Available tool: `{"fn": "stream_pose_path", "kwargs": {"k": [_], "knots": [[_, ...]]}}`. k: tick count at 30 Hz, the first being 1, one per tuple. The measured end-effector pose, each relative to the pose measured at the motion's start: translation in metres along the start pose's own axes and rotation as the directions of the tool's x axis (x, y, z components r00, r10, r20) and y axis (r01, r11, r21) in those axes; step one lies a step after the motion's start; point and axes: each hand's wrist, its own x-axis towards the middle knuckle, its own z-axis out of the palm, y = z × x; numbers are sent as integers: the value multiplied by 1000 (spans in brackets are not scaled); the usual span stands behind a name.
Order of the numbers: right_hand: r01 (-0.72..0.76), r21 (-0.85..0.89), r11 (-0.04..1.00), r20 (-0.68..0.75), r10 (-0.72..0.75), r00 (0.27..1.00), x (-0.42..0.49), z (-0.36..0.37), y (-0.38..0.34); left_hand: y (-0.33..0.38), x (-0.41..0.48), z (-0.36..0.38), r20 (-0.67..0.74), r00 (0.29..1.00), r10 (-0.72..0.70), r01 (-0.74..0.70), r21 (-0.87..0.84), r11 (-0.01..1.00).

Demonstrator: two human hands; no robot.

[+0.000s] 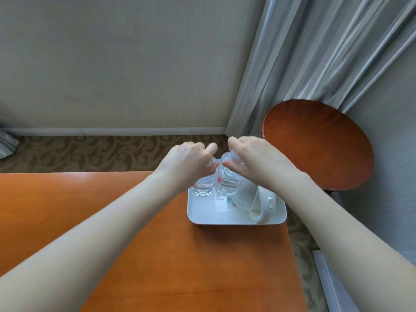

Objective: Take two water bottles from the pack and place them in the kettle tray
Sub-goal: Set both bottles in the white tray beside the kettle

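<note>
A white kettle tray (225, 218) sits at the far right corner of the orange wooden table. Two clear water bottles stand upright side by side in its far left part. My left hand (188, 162) grips the top of the left bottle (203, 188). The neck of the right bottle (227, 182) is held by my right hand (252, 156). Both caps are hidden under my fingers. A white kettle (252, 199) lies in the right part of the tray, just right of the bottles. The pack is not in view.
A small paper card (221, 202) lies in the tray in front of the bottles. A round wooden side table (319, 143) stands to the right beyond the table edge. Grey curtains (315, 52) hang behind it. Patterned carpet and a beige wall lie beyond.
</note>
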Motion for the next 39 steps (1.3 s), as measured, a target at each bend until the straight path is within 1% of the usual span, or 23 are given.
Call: {"fn": "stream_pose_path", "kwargs": {"k": [3, 9, 15, 21, 26, 28, 31, 33, 36, 39], "knots": [[-8, -32, 999, 40, 10, 999, 29, 14, 12, -11, 27, 20, 45, 998, -39, 38, 33, 999], [-28, -63, 998, 143, 37, 989, 65, 52, 34, -26, 57, 65, 151, 983, -102, 103, -3, 995], [-33, -91, 995, 144, 46, 988, 78, 92, 44, -28, 66, 103, 153, 979, -132, 136, -19, 991], [-39, -119, 992, 110, 52, 993, 80, 108, 48, -30, 64, 123, 124, 981, -146, 150, -26, 988], [-30, -153, 988, 169, 56, 984, 83, 101, 53, -38, 62, 119, 141, 980, -139, 138, 14, 990], [29, -182, 983, 221, 12, 975, 83, 95, 55, -41, 63, 112, 161, 983, -93, 89, 31, 996], [165, -236, 958, 321, -83, 943, 84, 87, 56, -49, 70, 96, 217, 975, 47, -68, 93, 993], [231, -273, 934, 348, -128, 929, 85, 85, 57, -55, 73, 88, 275, 952, 134, -168, 103, 980], [225, -244, 943, 343, -133, 930, 87, 85, 56, -60, 75, 84, 348, 909, 229, -264, 57, 963], [160, -214, 964, 326, -84, 942, 87, 87, 55, -62, 75, 84, 334, 914, 232, -250, 12, 968]]}}
